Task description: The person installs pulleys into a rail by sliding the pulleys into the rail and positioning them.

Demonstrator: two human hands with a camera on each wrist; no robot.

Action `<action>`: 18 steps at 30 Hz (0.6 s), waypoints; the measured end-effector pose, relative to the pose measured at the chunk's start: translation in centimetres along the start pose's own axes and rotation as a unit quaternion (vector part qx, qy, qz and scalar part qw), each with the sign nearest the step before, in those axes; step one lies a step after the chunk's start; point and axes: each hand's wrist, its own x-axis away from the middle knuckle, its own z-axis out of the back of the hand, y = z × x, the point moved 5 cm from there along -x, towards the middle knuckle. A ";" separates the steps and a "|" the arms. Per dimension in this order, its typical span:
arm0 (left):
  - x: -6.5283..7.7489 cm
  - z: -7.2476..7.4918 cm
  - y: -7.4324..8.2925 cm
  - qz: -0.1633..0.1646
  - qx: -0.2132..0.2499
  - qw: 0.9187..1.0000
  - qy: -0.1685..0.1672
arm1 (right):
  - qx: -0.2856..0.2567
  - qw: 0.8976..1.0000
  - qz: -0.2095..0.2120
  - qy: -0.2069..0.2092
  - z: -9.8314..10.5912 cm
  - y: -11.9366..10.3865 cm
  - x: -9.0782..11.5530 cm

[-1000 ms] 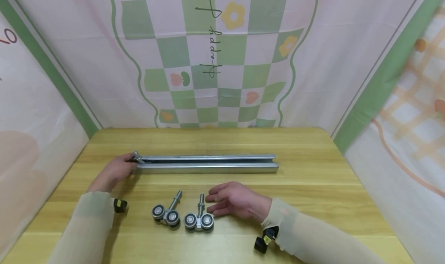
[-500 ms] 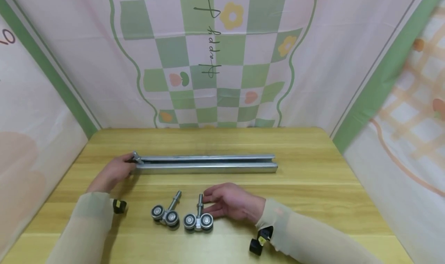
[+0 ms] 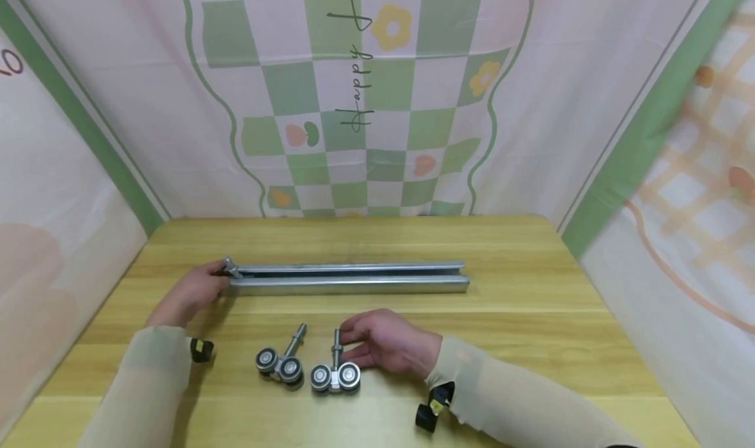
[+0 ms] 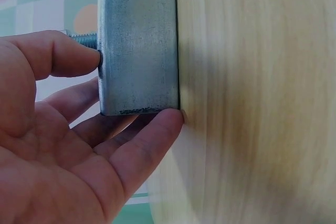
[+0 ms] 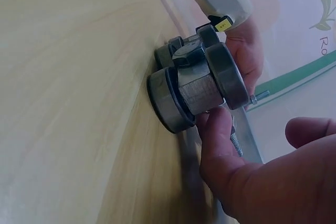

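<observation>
A silver metal C-channel rail lies lengthwise across the table. My left hand grips its left end; in the left wrist view the thumb is at the top edge and fingertips touch the end. A threaded bolt sticks up from the rail's slot there; whatever it joins inside is hidden. Nearer to me lie two trolley rollers with wheels and threaded bolts, a left roller and a right roller. My right hand has loosely extended fingers right at the right roller's bolt, thumb apart in the right wrist view.
The wood-grain table carries all these parts. Behind it hangs a checkered cloth, with more printed cloth at both sides. A black camera mount sits at my left wrist, another mount at my right.
My right hand has moved slightly left, closing in on the right roller's bolt. The left hand keeps its place at the rail end, and the rollers lie as before.
</observation>
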 end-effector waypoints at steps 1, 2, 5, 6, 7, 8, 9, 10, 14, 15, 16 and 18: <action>0.0 0.0 0.0 0.000 -0.001 1.000 0.000 | 0.001 1.000 -0.001 0.000 -0.1 0.0 -0.1; 0.0 0.0 -0.1 0.001 0.000 1.000 0.000 | 0.002 1.000 -0.002 0.001 -0.1 0.1 -0.1; -0.1 0.0 -0.2 0.003 0.001 1.000 0.002 | 0.006 1.000 -0.003 0.001 -0.2 0.2 -0.3; -0.1 0.0 -0.3 0.004 0.002 1.000 0.002 | 0.007 1.000 -0.004 0.000 -0.2 0.2 -0.3; -0.1 0.0 -0.3 0.004 0.003 1.000 0.001 | 0.007 1.000 -0.004 -0.001 -0.3 0.2 -0.4; -0.1 0.0 -0.3 0.003 0.004 1.000 0.001 | 0.008 1.000 -0.005 -0.001 -0.3 0.3 -0.4; -0.1 0.0 -0.3 0.003 0.005 1.000 0.000 | 0.008 1.000 -0.005 -0.002 -0.3 0.3 -0.5; -0.1 0.0 -0.3 0.005 0.004 1.000 0.000 | 0.010 1.000 -0.005 -0.002 -0.3 0.3 -0.5; -0.1 0.1 -0.2 0.005 0.004 1.000 -0.001 | 0.011 1.000 -0.006 0.001 -0.4 0.5 -0.6; -0.1 0.1 -0.2 0.005 0.005 1.000 0.000 | 0.011 1.000 -0.006 0.001 -0.4 0.5 -0.7; -0.1 0.1 -0.2 0.004 0.006 1.000 0.000 | 0.011 1.000 -0.007 0.002 -0.4 0.6 -0.7; 0.0 0.1 -0.1 0.000 0.008 1.000 -0.002 | 0.012 1.000 -0.007 0.003 -0.4 0.6 -0.8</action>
